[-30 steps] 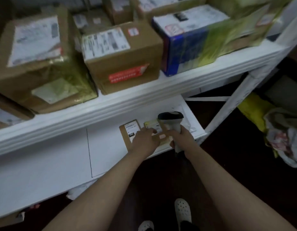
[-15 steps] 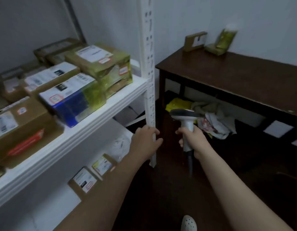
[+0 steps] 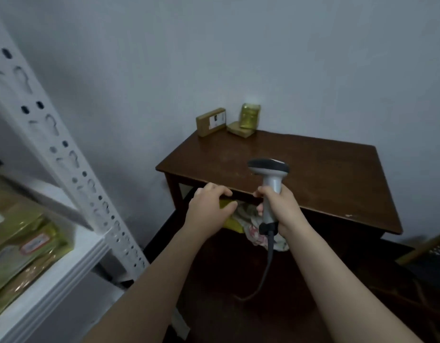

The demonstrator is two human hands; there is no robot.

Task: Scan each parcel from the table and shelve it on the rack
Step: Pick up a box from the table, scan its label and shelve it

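Right grip [image 3: 278, 209] curls round scanner [image 3: 268, 167]; left grip [image 3: 209, 209], loosely curled, holds nothing. Parcels [image 3: 211, 122] stand at 12 o'clock on worktop [image 3: 312, 174], well beyond both. Advisable: fetch one left-handed, label toward scanner.

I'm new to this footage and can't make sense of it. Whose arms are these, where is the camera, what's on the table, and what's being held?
There is no machine here. These are a person's two bare arms, filmed by one wide-angle camera worn on the head, looking forward and down. The right hand grips a corded scanner by its handle. The left hand holds nothing, its fingers loosely curled near the front edge of the table. At the table's far edge, by the wall, are three parcels: a brown box standing on edge, a small flat box, and a green-wrapped packet upright on or behind it. On the left is the white rack, with wrapped parcels on its shelf.
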